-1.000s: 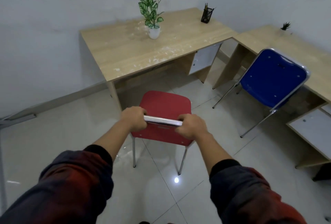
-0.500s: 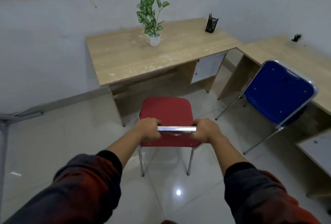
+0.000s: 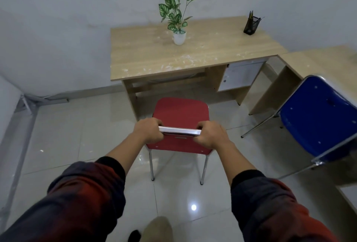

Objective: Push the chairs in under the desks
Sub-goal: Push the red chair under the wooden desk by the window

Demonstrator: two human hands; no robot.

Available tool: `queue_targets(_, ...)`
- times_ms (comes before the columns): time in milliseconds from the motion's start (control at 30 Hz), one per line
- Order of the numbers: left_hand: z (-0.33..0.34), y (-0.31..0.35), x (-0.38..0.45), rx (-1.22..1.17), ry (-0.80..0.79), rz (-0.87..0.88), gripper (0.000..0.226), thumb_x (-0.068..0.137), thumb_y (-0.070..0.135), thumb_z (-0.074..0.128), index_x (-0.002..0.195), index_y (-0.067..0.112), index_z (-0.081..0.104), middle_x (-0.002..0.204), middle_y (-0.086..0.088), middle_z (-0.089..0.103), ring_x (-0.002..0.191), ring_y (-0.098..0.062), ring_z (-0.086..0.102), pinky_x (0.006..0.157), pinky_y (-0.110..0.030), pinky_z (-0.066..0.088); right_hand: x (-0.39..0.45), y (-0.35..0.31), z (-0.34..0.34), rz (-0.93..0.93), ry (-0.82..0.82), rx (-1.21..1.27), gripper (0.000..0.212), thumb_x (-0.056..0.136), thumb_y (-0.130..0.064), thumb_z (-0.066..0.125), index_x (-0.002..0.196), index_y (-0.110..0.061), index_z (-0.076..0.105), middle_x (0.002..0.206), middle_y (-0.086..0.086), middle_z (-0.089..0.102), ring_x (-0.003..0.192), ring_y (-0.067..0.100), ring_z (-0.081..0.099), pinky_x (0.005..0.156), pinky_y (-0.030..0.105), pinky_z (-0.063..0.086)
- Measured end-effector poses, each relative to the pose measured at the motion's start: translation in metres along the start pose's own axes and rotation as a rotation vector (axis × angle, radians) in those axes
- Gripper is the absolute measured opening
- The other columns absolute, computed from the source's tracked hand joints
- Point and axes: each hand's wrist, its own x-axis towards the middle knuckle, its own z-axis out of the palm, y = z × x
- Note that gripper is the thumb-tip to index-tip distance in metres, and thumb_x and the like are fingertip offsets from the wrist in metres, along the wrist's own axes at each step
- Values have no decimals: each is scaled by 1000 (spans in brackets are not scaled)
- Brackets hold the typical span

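Observation:
A red chair (image 3: 180, 111) with chrome legs stands on the tiled floor, its seat facing the opening of a wooden desk (image 3: 150, 58) ahead. My left hand (image 3: 147, 130) grips the left end of the chrome top rail of its backrest. The rail's right end is held by my right hand (image 3: 209, 135). The chair's front edge is close to the desk's front edge. A blue chair (image 3: 316, 118) with chrome legs stands at the right, pulled out from a second wooden desk (image 3: 320, 62) along the right wall.
On the first desk stand a potted plant (image 3: 176, 12) in a white pot and a black pen holder (image 3: 251, 24). A white drawer unit (image 3: 241, 75) fills the desk's right side. A grey wall is behind. My leg and shoe (image 3: 154, 230) show at the bottom.
The red chair has moved forward toward the desk with both hands on its rail, and the view has turned so the desk sits more squarely ahead. The blue chair has not moved.

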Motion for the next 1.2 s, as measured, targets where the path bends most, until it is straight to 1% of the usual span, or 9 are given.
queue_targets(133,2,23,30,-23,-8,43,34,65,34,58,97,33,70,88,8,69,82,-21,66,76,-35,57,28,33,-18,5,-14,-18,27,66,-42,66,90,-29,69,82,-7,69,77,20,63,69,32,53)
queue_targets(267,-7,28,58,-19,-15,62,28,67,33,60,93,31,69,84,8,69,76,-19,64,73,-36,58,56,42,-25,16,21,-10,30,66,-44,66,91,-28,69,81,-8,68,76,19,63,68,30,51)
queue_targets(433,-23,8,86,7,-36,30,27,71,39,66,97,33,70,87,11,70,75,-14,64,70,-32,56,84,25,-23,-7,20,6,29,67,-44,64,90,-26,69,83,-4,69,77,22,63,68,30,51)
queue_targets(567,-30,8,92,0,-40,-27,23,71,39,68,94,35,70,84,13,69,73,-12,63,68,-31,55,94,24,-29,-43,3,9,28,69,-41,66,90,-24,70,85,-4,69,79,22,62,65,27,41)
queue_targets(633,-30,15,96,-13,-36,-57,24,70,38,67,93,34,70,82,13,69,73,-12,63,69,-30,56,99,30,-35,-61,-2,10,28,69,-41,66,91,-25,70,86,-5,70,78,21,62,65,27,40)
queue_targets(733,-28,30,102,-49,-7,-93,28,70,35,65,97,33,72,80,14,68,71,-11,63,66,-28,56,109,44,-45,-84,-9,-3,28,69,-41,65,91,-25,70,85,-5,70,76,20,60,66,28,45)
queue_targets(867,-23,57,105,-41,40,-137,30,71,31,65,100,33,72,86,9,71,74,-15,62,66,-26,52,118,66,-60,-103,-55,-14,28,67,-42,67,91,-27,68,87,-5,70,82,21,63,70,30,49)
queue_targets(1067,-12,90,114,-65,80,-188,32,74,31,66,105,29,72,91,8,72,75,-12,63,69,-26,54,132,100,-80,-163,-94,-4,29,65,-43,66,91,-29,68,88,-7,71,82,20,64,72,32,53)
queue_targets(1200,-1,126,111,-98,90,-256,35,72,31,67,106,29,73,92,8,73,76,-12,64,74,-28,57,134,131,-95,-221,-142,-26,27,65,-41,66,88,-28,67,83,-8,69,78,18,63,67,30,52)
